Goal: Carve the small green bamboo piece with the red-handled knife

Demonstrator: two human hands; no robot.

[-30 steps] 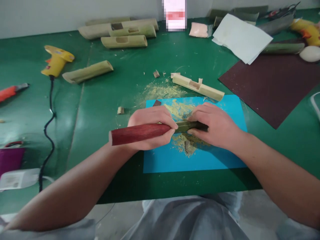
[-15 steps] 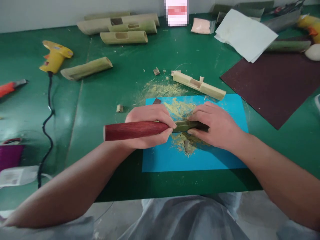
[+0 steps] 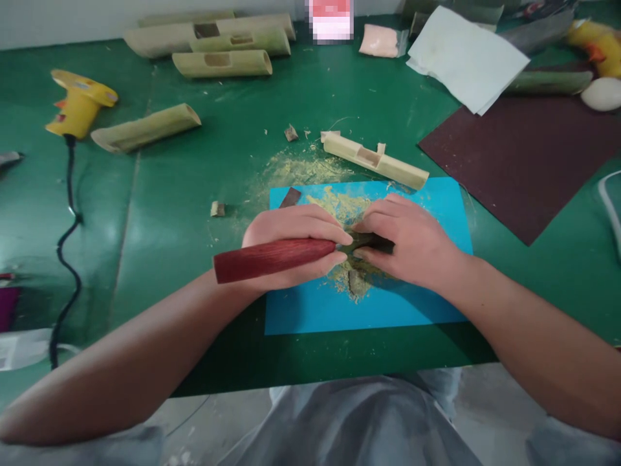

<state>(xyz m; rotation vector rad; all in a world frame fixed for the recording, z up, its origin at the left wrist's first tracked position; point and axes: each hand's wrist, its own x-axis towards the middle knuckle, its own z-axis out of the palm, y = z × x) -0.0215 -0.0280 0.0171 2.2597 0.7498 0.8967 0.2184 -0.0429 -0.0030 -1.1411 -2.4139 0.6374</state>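
Note:
Closed around a carving tool with a thick red wooden handle (image 3: 274, 260) is my left hand (image 3: 295, 225); the handle points left, and the blade is mostly hidden by the fingertips. My right hand (image 3: 417, 239) grips a short dark green bamboo piece (image 3: 366, 242), largely covered by its fingers. The fingertips of both hands nearly meet over the bamboo, where the tool's tip lies. Under them is a blue sheet (image 3: 417, 304) strewn with pale shavings (image 3: 339, 199) and a small wood chip (image 3: 358, 283).
Beyond the sheet lies a notched bamboo strip (image 3: 395, 169). Bamboo tubes (image 3: 223, 63) line the back. A yellow heat-gun-like tool (image 3: 80, 107) with a black cord stands left, near another bamboo tube (image 3: 145, 129). Right are a dark brown sheet (image 3: 519, 168) and white paper (image 3: 468, 58).
The red handle has tilted, its butt end now lower and further right. My left fingertips have moved closer to my right hand. The whole view has shifted slightly.

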